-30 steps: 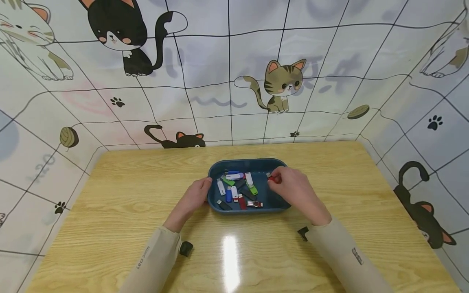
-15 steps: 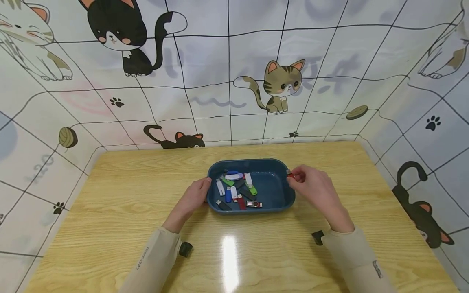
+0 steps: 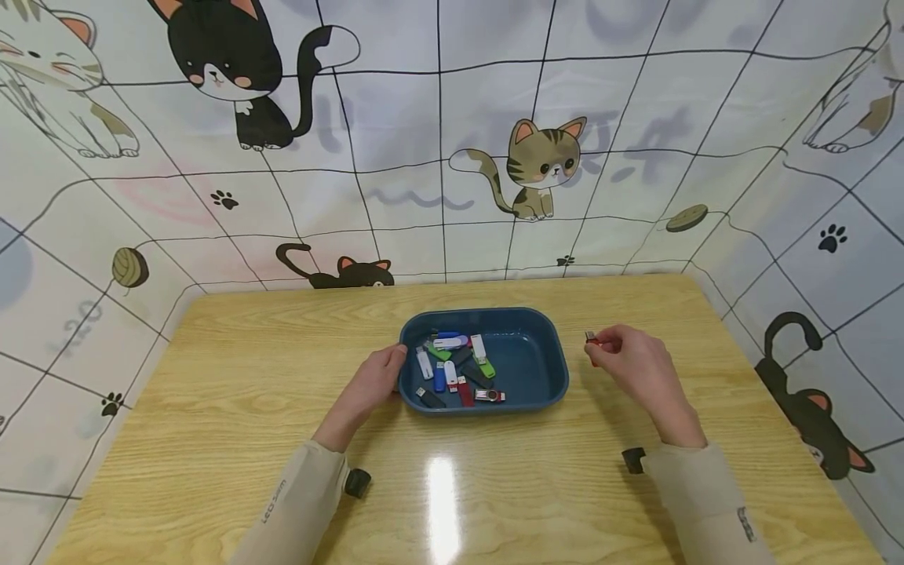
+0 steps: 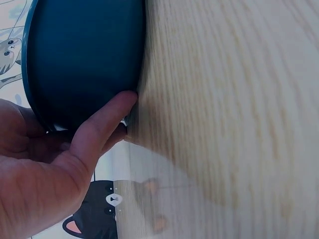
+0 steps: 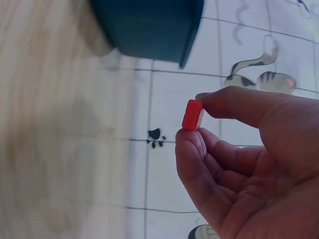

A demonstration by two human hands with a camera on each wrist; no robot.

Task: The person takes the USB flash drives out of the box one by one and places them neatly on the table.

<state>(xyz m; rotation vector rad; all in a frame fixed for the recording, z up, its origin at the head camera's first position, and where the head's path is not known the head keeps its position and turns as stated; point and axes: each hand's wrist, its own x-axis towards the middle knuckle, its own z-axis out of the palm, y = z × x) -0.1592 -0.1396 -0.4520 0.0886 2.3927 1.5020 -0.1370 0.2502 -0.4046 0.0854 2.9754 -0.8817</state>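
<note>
Right hand (image 3: 639, 365) pinches USB stick (image 5: 190, 115) | plug (image 3: 590, 336), long axis: forward | left hand (image 3: 374, 377) grips tray (image 3: 483, 413)

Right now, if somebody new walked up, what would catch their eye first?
Probably the cartoon cats printed on the white backdrop behind the wooden table. Next comes the dark blue tray near the table's far edge, its colorful USB sticks gathered toward the left. The red USB stick pinched in the right grip, right of the tray, stands out.

A glossy, smooth-walled plastic tray (image 3: 526, 357) and plastic USB sticks (image 3: 451, 375) with metal plugs (image 3: 590, 336) are pictured over a smooth wood-grain surface (image 3: 247, 353) whose polish throws back light near matt cloth sleeves (image 3: 293, 506).
</note>
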